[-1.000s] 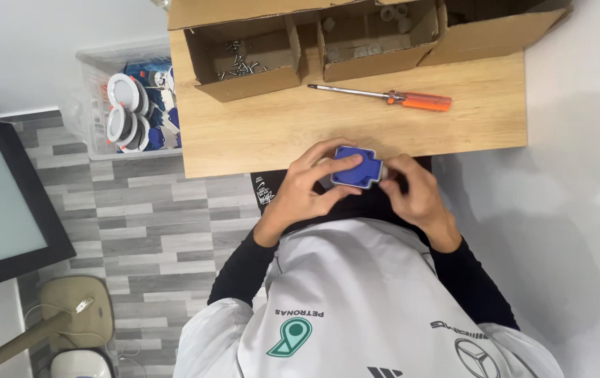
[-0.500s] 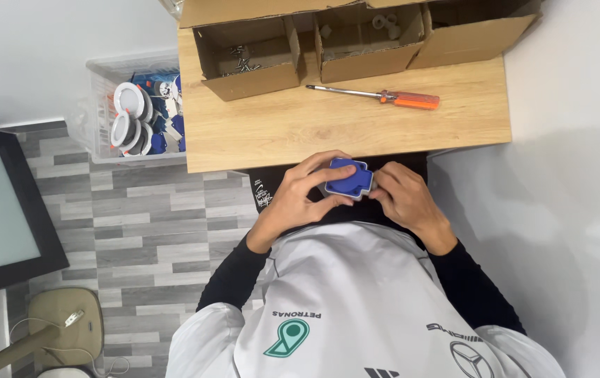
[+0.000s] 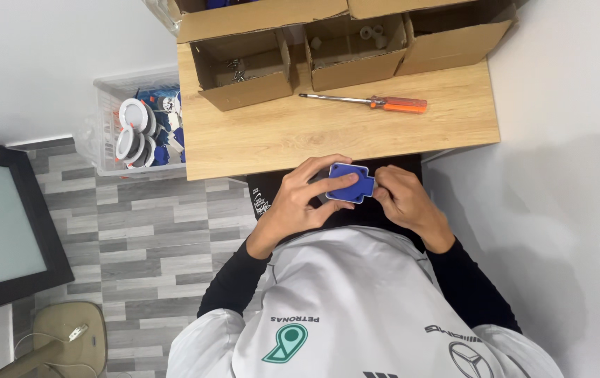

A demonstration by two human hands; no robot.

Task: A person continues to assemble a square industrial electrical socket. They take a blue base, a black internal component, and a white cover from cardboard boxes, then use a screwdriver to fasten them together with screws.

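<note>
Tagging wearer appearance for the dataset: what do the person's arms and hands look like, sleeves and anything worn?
Both hands are bare: no gloves, rings or watch visible on the left hand or the right hand. Both arms wear long, close-fitting black sleeves that end at the wrists. Over them sits a white short-sleeved shirt with teal and black printed markings near the shoulders.

Blue part (image 3: 350, 183) partly hidden by hands; cardboard boxes (image 3: 258, 21) cut off at top.
</note>
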